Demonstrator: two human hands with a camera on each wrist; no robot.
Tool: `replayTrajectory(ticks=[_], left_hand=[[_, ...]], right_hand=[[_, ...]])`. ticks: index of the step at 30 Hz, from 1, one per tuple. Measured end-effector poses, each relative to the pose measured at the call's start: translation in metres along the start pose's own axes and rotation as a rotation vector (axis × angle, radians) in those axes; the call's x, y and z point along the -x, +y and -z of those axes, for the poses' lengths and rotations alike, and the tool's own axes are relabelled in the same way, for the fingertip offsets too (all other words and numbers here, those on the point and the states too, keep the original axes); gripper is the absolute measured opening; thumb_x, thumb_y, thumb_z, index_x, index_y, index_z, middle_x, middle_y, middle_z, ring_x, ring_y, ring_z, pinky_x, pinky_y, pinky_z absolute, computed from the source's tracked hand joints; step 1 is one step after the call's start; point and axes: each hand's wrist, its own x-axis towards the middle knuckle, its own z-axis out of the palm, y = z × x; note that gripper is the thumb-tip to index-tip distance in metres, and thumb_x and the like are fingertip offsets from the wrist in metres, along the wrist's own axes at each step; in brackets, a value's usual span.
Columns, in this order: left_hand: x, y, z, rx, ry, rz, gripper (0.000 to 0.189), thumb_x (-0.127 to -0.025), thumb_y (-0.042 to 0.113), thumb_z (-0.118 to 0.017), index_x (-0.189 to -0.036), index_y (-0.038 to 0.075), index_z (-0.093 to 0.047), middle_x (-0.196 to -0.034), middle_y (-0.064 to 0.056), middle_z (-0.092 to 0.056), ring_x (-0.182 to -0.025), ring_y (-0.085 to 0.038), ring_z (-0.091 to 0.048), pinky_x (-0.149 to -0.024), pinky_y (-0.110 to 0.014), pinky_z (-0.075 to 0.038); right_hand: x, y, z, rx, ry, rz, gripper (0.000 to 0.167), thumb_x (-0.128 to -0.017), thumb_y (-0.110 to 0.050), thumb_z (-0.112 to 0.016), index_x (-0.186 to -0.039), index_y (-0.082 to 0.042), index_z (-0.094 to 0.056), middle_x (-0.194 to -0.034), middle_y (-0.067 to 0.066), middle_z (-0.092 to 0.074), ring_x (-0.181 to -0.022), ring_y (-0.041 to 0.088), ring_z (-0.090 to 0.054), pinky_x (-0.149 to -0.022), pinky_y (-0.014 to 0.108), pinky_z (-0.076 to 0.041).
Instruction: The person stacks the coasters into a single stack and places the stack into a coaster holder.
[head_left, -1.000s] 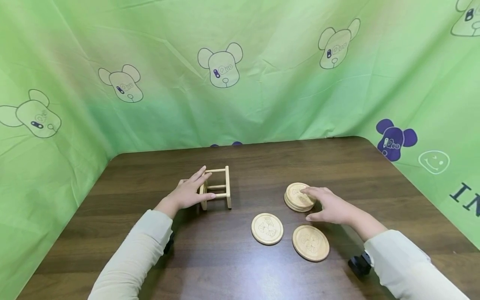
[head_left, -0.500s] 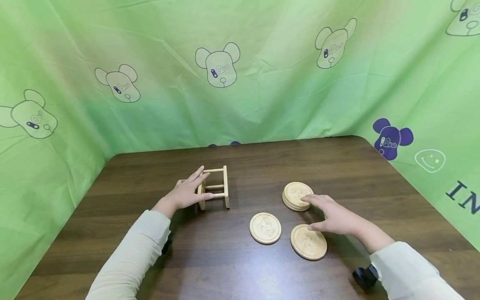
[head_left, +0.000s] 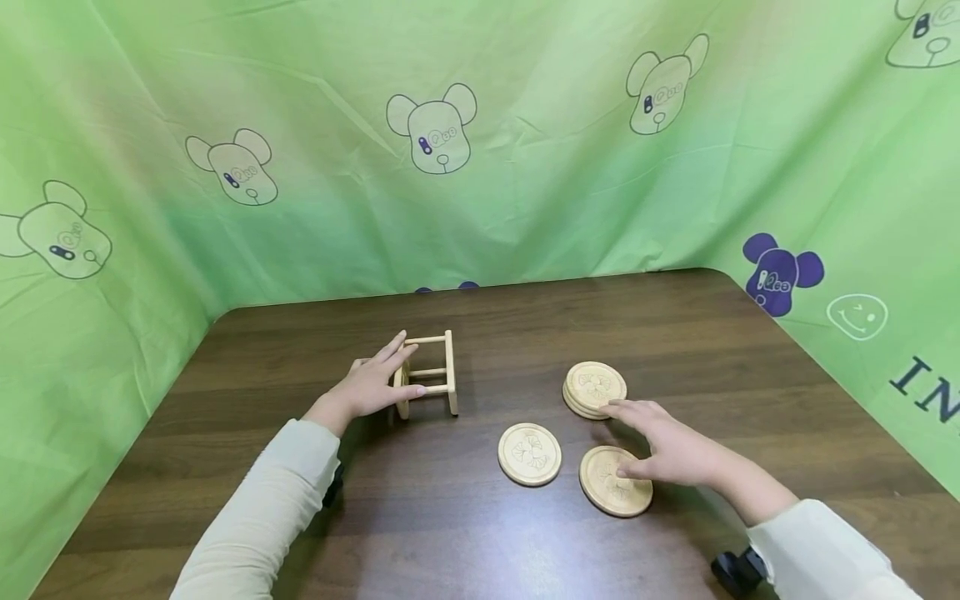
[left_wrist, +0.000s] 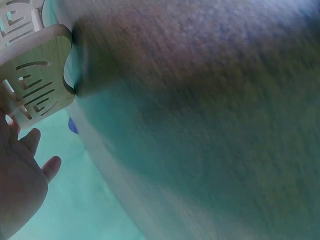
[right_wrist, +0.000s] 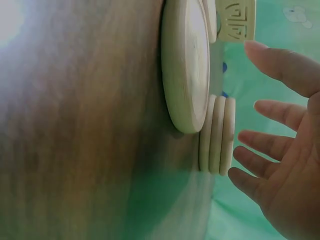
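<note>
My left hand (head_left: 367, 387) grips a small wooden coaster rack (head_left: 451, 372), thumb on the near side and fingers over its left end. In the left wrist view the rack's end panel (left_wrist: 57, 55) shows cut-out slots. My right hand (head_left: 675, 446) hovers with spread fingers over the round wooden coasters, holding nothing. A coaster stack (head_left: 595, 382) lies beyond its fingertips, and a single coaster (head_left: 611, 493) is under the thumb. Another coaster (head_left: 529, 454) lies flat to the left. The right wrist view shows the hand apart from the stack (right_wrist: 216, 137), which has three coasters.
The dark wood-grain table (head_left: 420, 517) carries everything. A green printed cloth (head_left: 525, 208) hangs along its back and sides. A black wrist device (head_left: 738, 573) sits under the right sleeve.
My right hand has moved back towards me, from above the stack to above the nearest single coaster. My left hand stays on the rack, and the coasters lie as before.
</note>
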Motion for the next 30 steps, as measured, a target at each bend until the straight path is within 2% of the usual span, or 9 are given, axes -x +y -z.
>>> replayTrajectory(ticks=[11,22,30], left_hand=[[-0.001,0.000,-0.001,-0.007,0.012,-0.010,0.081,-0.077,0.064,-0.042,-0.139,0.017,-0.020,-0.144,0.001,-0.001,-0.121,-0.026,-0.030,-0.092,-0.050,-0.014],[-0.001,0.000,-0.001,-0.005,0.008,-0.010,0.081,-0.077,0.063,-0.043,-0.139,0.016,-0.021,-0.144,0.001,-0.001,-0.121,-0.025,-0.031,-0.092,-0.050,-0.014],[0.001,0.002,0.000,-0.006,0.007,-0.004,0.080,-0.077,0.062,-0.044,-0.138,0.015,-0.022,-0.144,0.001,-0.001,-0.121,-0.025,-0.032,-0.092,-0.050,-0.014]], right_hand=[[0.008,-0.007,-0.007,0.004,-0.006,0.040,0.068,-0.063,-0.026,-0.074,-0.120,0.000,-0.046,-0.119,0.014,-0.047,-0.107,0.031,-0.037,-0.083,0.048,-0.031],[0.014,-0.009,-0.018,0.013,-0.018,0.099,0.067,-0.058,-0.022,-0.075,-0.117,-0.001,-0.049,-0.114,0.006,-0.051,-0.102,0.024,-0.041,-0.082,0.041,-0.034],[0.016,-0.008,-0.022,0.023,-0.038,0.145,0.069,-0.055,-0.018,-0.075,-0.116,0.001,-0.049,-0.114,0.011,-0.050,-0.102,0.029,-0.041,-0.082,0.042,-0.034]])
